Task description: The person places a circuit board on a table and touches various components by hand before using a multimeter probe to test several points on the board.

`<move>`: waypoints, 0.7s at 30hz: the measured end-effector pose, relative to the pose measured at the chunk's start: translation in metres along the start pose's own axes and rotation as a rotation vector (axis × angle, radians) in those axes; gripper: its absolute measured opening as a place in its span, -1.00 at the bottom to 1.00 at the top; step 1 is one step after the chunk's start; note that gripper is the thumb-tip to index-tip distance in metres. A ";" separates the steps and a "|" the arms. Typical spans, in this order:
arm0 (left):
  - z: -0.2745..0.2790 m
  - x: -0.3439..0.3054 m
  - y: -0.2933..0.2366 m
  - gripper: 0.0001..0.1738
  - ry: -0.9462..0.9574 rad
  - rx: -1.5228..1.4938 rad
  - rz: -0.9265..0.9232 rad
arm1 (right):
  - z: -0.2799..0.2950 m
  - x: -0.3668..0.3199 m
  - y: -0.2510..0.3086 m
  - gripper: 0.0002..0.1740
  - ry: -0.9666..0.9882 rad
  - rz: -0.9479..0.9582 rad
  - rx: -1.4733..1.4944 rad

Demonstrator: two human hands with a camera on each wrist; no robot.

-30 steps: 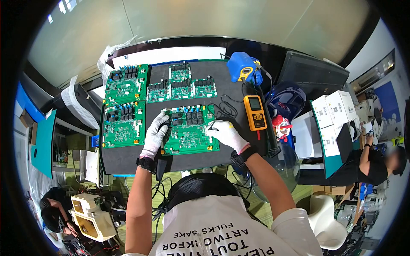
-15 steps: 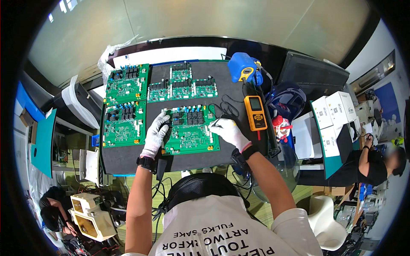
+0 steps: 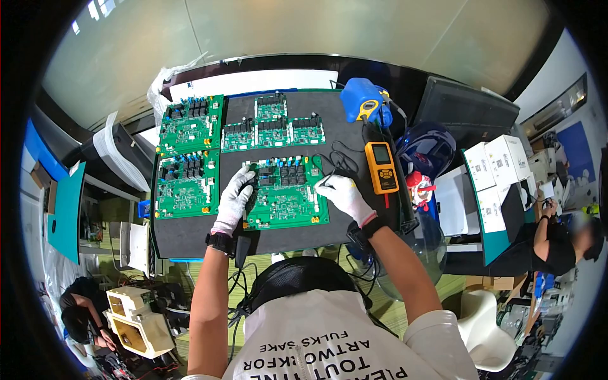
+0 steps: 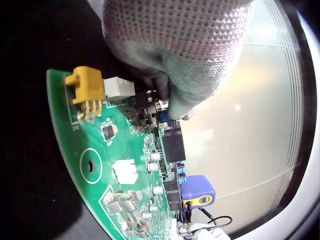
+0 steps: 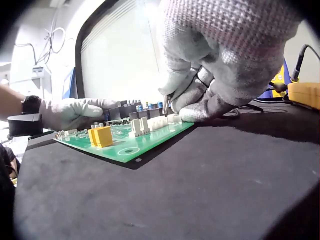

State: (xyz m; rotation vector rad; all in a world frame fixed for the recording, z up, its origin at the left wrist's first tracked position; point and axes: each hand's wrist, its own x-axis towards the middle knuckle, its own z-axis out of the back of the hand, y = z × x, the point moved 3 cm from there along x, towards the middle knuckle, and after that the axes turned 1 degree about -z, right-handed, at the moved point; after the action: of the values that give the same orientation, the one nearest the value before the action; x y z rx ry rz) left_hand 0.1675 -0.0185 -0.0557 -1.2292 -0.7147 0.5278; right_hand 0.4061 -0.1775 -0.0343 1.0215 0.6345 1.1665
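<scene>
On the dark mat lies a green circuit board [image 3: 285, 206] with black relays, white sockets and yellow connectors. My gloved left hand [image 3: 234, 199] holds its left side, fingertips among the dark parts near the upper left corner; the left wrist view shows finger and thumb close together there. At the board's right edge, my gloved right hand [image 3: 345, 197] pinches a slim metal tool [image 5: 167, 104]. The tool's narrow tip is by the row of white sockets [image 5: 159, 122], and the fingers hide most of its shaft.
Two large green boards [image 3: 185, 183] lie left, several small boards [image 3: 272, 132] behind. An orange handheld meter [image 3: 382, 168], a black cable [image 3: 342, 158] and a blue-yellow device [image 3: 363, 101] stand right. A person [image 3: 551, 244] is at the far right, another [image 3: 85, 313] lower left.
My right hand has shifted slightly right and away from me along the board's edge. My left hand keeps its place on the board, and the head view has turned slightly.
</scene>
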 end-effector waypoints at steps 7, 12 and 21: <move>0.000 -0.001 -0.003 -0.62 0.001 0.024 0.003 | -0.002 -0.001 0.004 -0.87 0.026 0.008 -0.019; 0.000 -0.001 -0.003 -0.62 -0.005 0.009 -0.006 | -0.003 -0.002 0.005 -0.88 0.024 0.028 -0.025; 0.000 0.000 0.001 -0.62 0.002 0.011 0.002 | -0.004 -0.002 0.010 -0.86 0.027 0.013 -0.042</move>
State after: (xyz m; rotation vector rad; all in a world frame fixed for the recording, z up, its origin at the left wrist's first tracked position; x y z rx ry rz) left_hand 0.1670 -0.0183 -0.0569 -1.2204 -0.7082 0.5309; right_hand 0.3979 -0.1780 -0.0275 0.9765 0.6234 1.2019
